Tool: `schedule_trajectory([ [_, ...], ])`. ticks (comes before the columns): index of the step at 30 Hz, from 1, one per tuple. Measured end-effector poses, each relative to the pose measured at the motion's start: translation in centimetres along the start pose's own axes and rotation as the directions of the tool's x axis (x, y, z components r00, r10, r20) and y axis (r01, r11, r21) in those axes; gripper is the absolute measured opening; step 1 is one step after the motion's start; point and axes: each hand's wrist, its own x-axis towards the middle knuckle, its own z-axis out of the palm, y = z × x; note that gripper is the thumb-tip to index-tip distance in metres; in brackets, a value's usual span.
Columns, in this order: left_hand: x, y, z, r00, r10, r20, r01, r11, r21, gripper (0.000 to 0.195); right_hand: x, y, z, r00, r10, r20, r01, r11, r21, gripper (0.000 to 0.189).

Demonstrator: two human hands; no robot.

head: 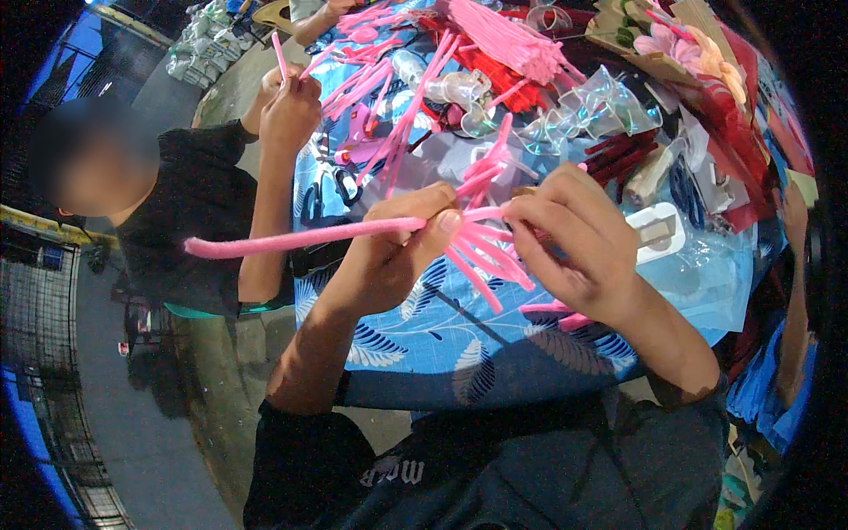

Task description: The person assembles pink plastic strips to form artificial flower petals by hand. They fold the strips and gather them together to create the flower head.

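Between thumb and fingers, my left hand [404, 245] pinches a long pink pipe cleaner [305, 237], whose free end sticks out to the left. My right hand [576, 245] grips its other end between thumb and fingertips, just right of my left hand. Several more pink pipe cleaners [487, 255] fan out below and between the hands, over the blue leaf-patterned tablecloth [411, 338]. Bent pink pipe cleaners [487, 165] also rise above my left hand. Part of my right palm is hidden by its fingers.
At the back lie a pink pipe cleaner bundle [507, 40], red pipe cleaners [493, 76] and clear iridescent ribbon [596, 112]. Black-handled scissors [331, 192] and a pink glue gun [361, 139] lie left. A white plastic item [659, 232] is right. A person [199, 199] works at left.
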Motion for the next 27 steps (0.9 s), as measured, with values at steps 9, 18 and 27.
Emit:
schedule_trajectory([
  [9, -0.1, -0.3, -0.2, 0.999, 0.05, 0.006, -0.05, 0.998, 0.035, 0.024, 0.0, -0.5, -0.6, 0.992, 0.073, 0.1, -0.075, 0.997, 0.009, 0.03],
  [18, -0.2, -0.8, -1.4, 0.999, -0.02, -0.026, 0.018, 0.997, -0.076, 0.025, 0.3, 0.7, -0.8, 0.999, 0.014, 0.047, -0.019, 0.996, 0.091, 0.03],
  [27, -0.1, -0.3, -1.6, 0.998, 0.006, 0.063, -0.001, 0.997, -0.078, 0.019, 0.5, 0.6, -1.2, 0.923, 0.295, 0.248, -0.372, 0.848, 0.378, 0.019],
])
